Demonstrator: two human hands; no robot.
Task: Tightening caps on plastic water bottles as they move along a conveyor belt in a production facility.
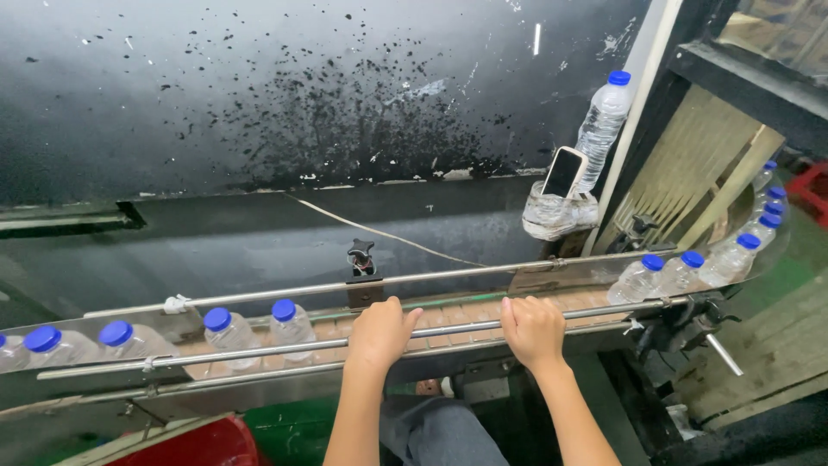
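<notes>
Both hands' grip closes on the guide rail (457, 330); nearest bottle (291, 326) just left.

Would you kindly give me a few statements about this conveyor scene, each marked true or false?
1. Both hands rest on the near rail. True: the left hand and right hand curl over the rail.
2. The bottles have red caps. False: the bottles on the conveyor have blue caps.
3. The right hand holds a bottle. False: it grips only the rail; no bottle lies between the hands.
4. A phone leans by an upright bottle behind the conveyor. True: the phone stands against the upright bottle.
5. A red thing shows at the lower left. True: a red container, partly cut off.
</notes>
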